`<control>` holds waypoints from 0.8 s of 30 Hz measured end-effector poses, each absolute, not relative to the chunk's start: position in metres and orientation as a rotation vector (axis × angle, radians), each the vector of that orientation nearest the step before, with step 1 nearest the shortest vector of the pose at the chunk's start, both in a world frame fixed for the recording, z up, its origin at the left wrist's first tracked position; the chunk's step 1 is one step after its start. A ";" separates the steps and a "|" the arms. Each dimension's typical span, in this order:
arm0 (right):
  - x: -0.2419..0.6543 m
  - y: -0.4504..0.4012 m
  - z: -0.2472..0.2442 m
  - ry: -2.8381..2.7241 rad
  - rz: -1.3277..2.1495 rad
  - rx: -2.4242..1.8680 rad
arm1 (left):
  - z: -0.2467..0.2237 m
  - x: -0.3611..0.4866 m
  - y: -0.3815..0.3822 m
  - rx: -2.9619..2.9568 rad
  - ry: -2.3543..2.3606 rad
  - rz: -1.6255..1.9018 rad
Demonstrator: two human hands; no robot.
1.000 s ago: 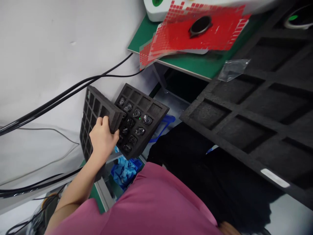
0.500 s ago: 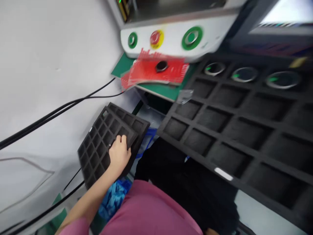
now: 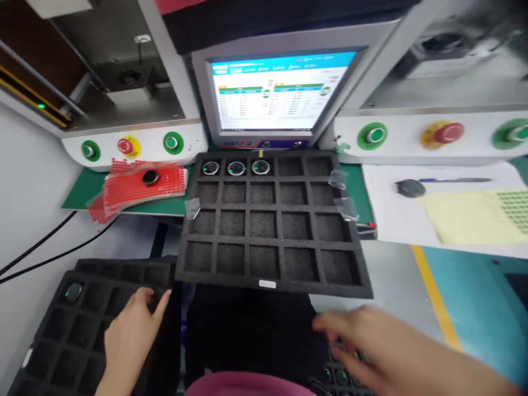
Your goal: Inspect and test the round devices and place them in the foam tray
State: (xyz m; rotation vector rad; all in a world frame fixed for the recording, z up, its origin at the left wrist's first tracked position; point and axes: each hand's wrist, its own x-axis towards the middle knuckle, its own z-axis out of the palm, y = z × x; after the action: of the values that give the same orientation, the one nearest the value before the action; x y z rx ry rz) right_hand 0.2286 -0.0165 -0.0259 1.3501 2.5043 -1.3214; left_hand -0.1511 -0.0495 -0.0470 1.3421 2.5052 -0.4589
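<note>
The left hand's fingers (image 3: pixel 142 295) are partly bent, thumb spread aside, at the near right part of the left tray (image 3: pixel 76 330); whether they grip it cannot be told. The right hand's fingers (image 3: pixel 332 322), blurred, are half open with a gap to the thumb, apparently holding nothing.

Outward, the middle tray (image 3: pixel 264 234) lies between and beyond the hands, the left tray at its 8 o'clock, over a second tray (image 3: pixel 132 270). A lower tray (image 3: pixel 350 388) shows at 5 o'clock, partly hidden by the right hand.

The middle tray has twenty square cells in four rows of five; three discs (image 3: pixel 236 168) fill the far row's first three from the left. The left tray shows one disc. Trays are matte black foam; the middle tray's discs are round, dark and glossy, silver-rimmed, each with a green dot.

Three clear films (image 3: pixel 192 209) touch the middle tray: one at 9 o'clock, two at 2. One screen (image 3: pixel 282 93) stands at 12, red sheets (image 3: pixel 144 184) with one disc at 10.
</note>
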 end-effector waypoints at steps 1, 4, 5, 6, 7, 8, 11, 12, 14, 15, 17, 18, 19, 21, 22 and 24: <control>0.240 -0.003 -0.020 2.567 -1.359 1.546 | -0.042 -0.151 -0.037 1.378 2.518 -0.335; 0.261 0.041 -0.017 2.375 -0.733 2.679 | -0.035 -0.151 0.006 1.456 2.403 0.128; 0.264 0.056 -0.021 2.140 -0.451 2.948 | -0.035 -0.150 0.021 1.450 2.330 0.265; 0.267 0.068 -0.027 1.976 -0.320 3.072 | -0.036 -0.149 0.036 1.436 2.256 0.378; 0.268 0.079 -0.034 1.850 -0.295 3.127 | -0.037 -0.146 0.050 1.421 2.194 0.474; 0.268 0.087 -0.041 1.788 -0.369 3.138 | -0.038 -0.143 0.062 1.407 2.153 0.555; 0.267 0.095 -0.058 1.672 -0.645 3.136 | -0.043 -0.134 0.088 1.410 2.116 0.728; 0.265 0.095 -0.062 1.626 -0.684 3.150 | -0.045 -0.131 0.094 1.412 2.117 0.768; 0.262 0.093 -0.066 1.539 -0.712 3.178 | -0.050 -0.129 0.101 1.404 2.123 0.814; 0.261 0.092 -0.068 1.500 -0.710 3.194 | -0.053 -0.129 0.104 1.398 2.125 0.827; 0.258 0.092 -0.070 1.449 -0.714 3.235 | -0.059 -0.129 0.108 1.382 2.121 0.837; 0.256 0.092 -0.071 1.420 -0.730 3.269 | -0.062 -0.130 0.110 1.373 2.112 0.839; 0.255 0.092 -0.072 1.375 -0.756 3.315 | -0.064 -0.130 0.113 1.362 2.099 0.848; 0.253 0.091 -0.074 1.251 -0.855 3.397 | -0.068 -0.131 0.117 1.326 2.060 0.877; 0.252 0.090 -0.075 1.185 -0.912 3.426 | -0.069 -0.131 0.120 1.302 2.039 0.893; 0.252 0.087 -0.078 1.106 -0.997 3.462 | -0.071 -0.132 0.124 1.251 1.997 0.922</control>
State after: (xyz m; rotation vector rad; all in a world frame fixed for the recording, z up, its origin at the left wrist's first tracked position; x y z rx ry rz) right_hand 0.2519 0.0874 -0.0776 3.4623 1.1062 -0.9971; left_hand -0.1320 0.1240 -0.0708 1.2507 1.9966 0.9218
